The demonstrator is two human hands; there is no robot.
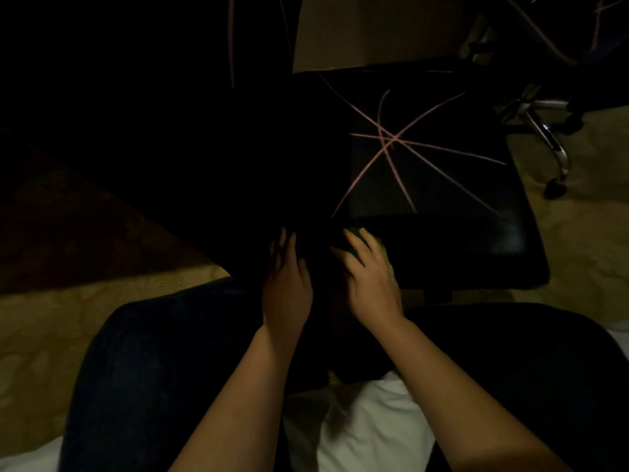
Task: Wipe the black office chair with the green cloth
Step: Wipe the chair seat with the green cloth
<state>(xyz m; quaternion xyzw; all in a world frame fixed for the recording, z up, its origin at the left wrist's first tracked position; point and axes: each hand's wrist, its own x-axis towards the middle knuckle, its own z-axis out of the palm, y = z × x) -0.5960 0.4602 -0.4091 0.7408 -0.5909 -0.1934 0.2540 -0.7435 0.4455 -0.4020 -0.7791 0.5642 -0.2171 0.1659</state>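
Dim room, pale patterned floor (578,240) showing on both sides; light is poor, so detail is limited.

Nearest: white bedding (357,430) under the person, dark-trousered knees (153,369) spread to either side; bare forearms reach forward between them, so the work sits close in.

Left hand (287,287): fingers straight and flat, grasping nothing; it rests on the near edge of a large dark panel (170,131); judged to be bracing, probably to stop the chair swivelling or rolling; what the panel is I cannot tell.

Right hand (372,284): fingers spread and laid over the green cloth (360,236), pressing it down rather than pinching it, as far as the gloom allows.

Cloth: bunched, mostly hidden beneath those fingers; it lies on the near left corner of the seat of the black office chair (442,233).

Seat beyond: crossed pink lines (391,141) at its middle, well apart from the cloth and unwiped; judged early in the task, wiping starting at the near edge.

Farthest: chrome leg (558,148) with a caster, past the seat's far right corner; whose chair it serves is unclear.
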